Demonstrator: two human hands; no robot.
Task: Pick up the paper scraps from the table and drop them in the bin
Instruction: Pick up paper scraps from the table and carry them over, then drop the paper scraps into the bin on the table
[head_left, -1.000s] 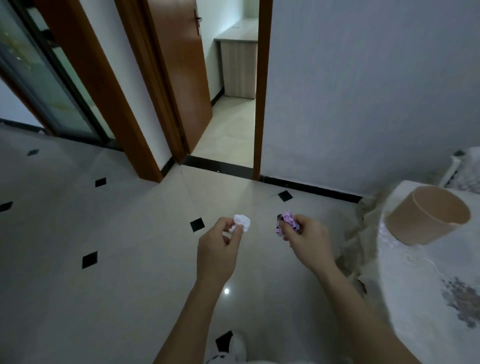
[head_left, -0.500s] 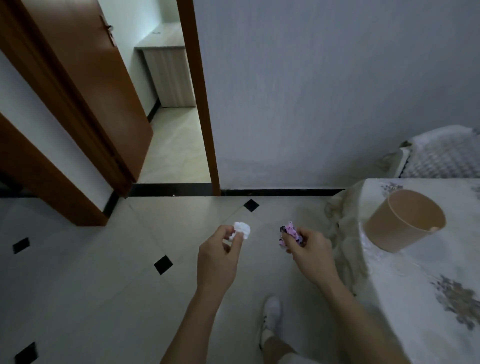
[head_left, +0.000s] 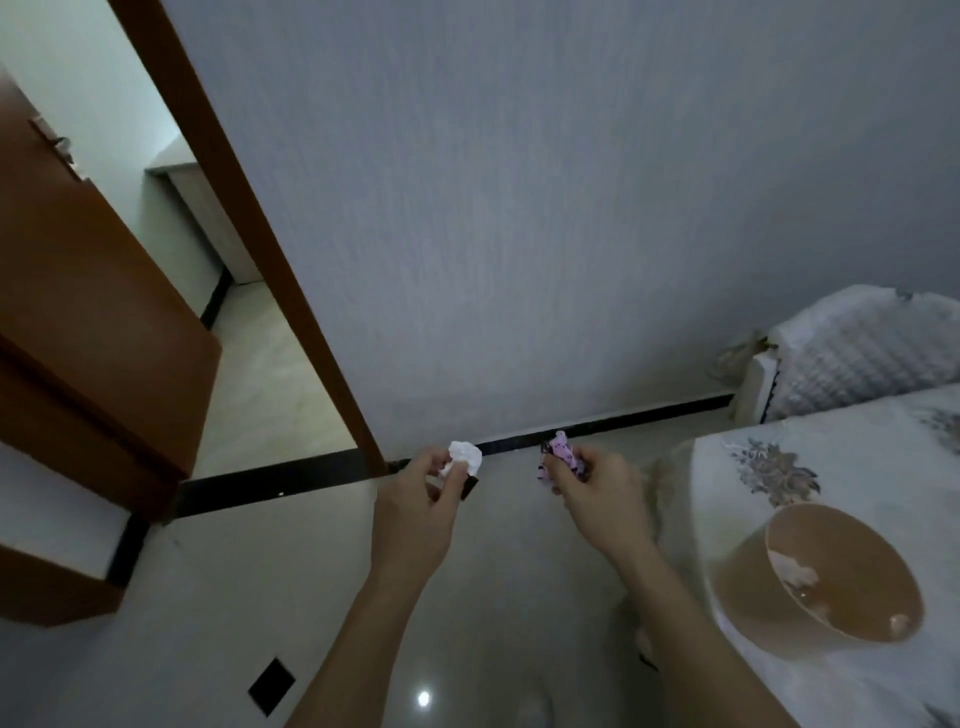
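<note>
My left hand (head_left: 421, 512) pinches a crumpled white paper scrap (head_left: 466, 455) between thumb and fingers, held out over the floor. My right hand (head_left: 597, 493) grips a crumpled pink-and-black paper scrap (head_left: 562, 457) at about the same height. A beige round bin (head_left: 769, 608) stands on the table (head_left: 857, 457) at the right, below and right of my right hand. Its opening faces me and a few pale scraps (head_left: 795, 571) lie inside.
The table has a pale floral cloth hanging over its edge. A covered white piece of furniture (head_left: 862, 348) stands behind it against the grey wall. An open brown door (head_left: 88, 322) and doorway are at the left. The tiled floor has small black diamonds.
The view has swung right and the table with the bin has come closer. Both hands keep holding their scraps out in front, unchanged in grip.
</note>
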